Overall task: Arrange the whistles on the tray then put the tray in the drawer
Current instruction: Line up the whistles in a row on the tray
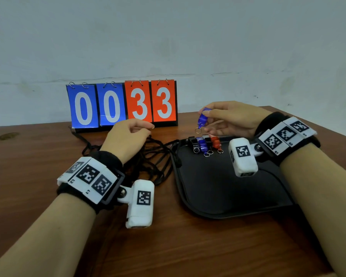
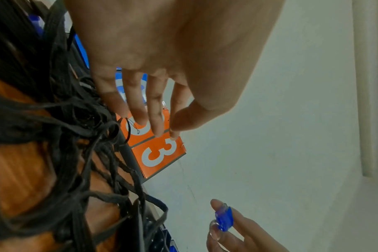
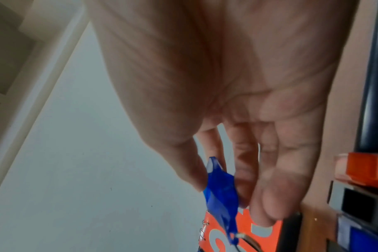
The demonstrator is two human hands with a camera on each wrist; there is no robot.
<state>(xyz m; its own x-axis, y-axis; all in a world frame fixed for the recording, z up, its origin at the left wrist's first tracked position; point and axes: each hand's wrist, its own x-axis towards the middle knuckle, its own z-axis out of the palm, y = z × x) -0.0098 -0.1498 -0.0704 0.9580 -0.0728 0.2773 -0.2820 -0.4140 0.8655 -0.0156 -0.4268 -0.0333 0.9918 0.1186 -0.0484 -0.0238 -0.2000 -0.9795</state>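
Observation:
My right hand [image 1: 205, 116] pinches a small blue whistle [image 1: 202, 119] between thumb and fingertips, above the far left corner of the black tray [image 1: 224, 186]; its key ring hangs below. The right wrist view shows this blue whistle [image 3: 221, 192] against the thumb. A black whistle [image 1: 193, 142], a blue whistle [image 1: 203, 145] and a red whistle [image 1: 215, 142] lie side by side along the tray's far edge. My left hand [image 1: 146, 128] hovers left of the tray over a tangle of black lanyards [image 1: 154, 156], fingers relaxed and holding nothing [image 2: 171, 131].
A flip scoreboard [image 1: 121, 104] reading 0033 stands at the back of the wooden table [image 1: 28, 156] against a pale wall. The lanyards spread between the scoreboard and the tray's left rim. No drawer shows in any view.

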